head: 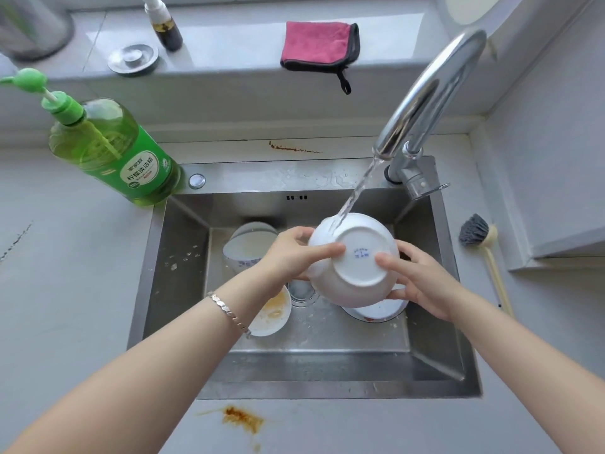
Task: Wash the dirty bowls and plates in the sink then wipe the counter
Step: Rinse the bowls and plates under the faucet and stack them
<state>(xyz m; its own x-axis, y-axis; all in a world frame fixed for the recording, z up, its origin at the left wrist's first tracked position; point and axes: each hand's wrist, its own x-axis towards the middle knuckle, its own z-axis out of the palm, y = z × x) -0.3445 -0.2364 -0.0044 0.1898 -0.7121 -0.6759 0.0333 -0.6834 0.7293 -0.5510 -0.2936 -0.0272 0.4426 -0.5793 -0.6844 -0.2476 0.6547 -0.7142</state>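
Now we hold the white bowl (355, 273) above the sink (183, 257), tipped bottom-up: foot ring and blue stamp face us, mouth pointing down and away. Our left hand (294, 253) grips its left side, our right hand (422, 283) its right, and water (357, 191) from the tap (425, 93) hits its far edge. Outside it looks glossy and unmarked.

My forearms are bare, no sleeves; a silver bracelet of flat metal links (229, 314) circles my wrist just behind my left hand (288, 253).
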